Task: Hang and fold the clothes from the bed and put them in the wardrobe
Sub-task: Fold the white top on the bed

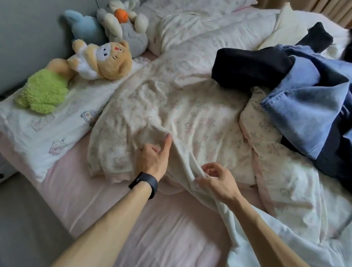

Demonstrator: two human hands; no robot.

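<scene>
As the wardrobe lay outside the view, nothing could be confirmed as put away, and the task was judged to be at an early stage. A heap of clothes, blue jeans (pixel 315 108) over dark garments (pixel 248 69), lay unsorted toward the right edge of the bed (pixel 151 227). One cream garment (pixel 186 166) was spread across the floral duvet (pixel 196 92) near the bed's middle, its ribbed cuff (pixel 155 131) lying flat; folding appeared barely begun. The left hand (pixel 153 159) was loosely curled, the index finger straight and touching the cuff, with no grip evident. The right hand (pixel 215 180) pinched a raised fold of the same garment between thumb and fingers — a narrow, closed hold.
</scene>
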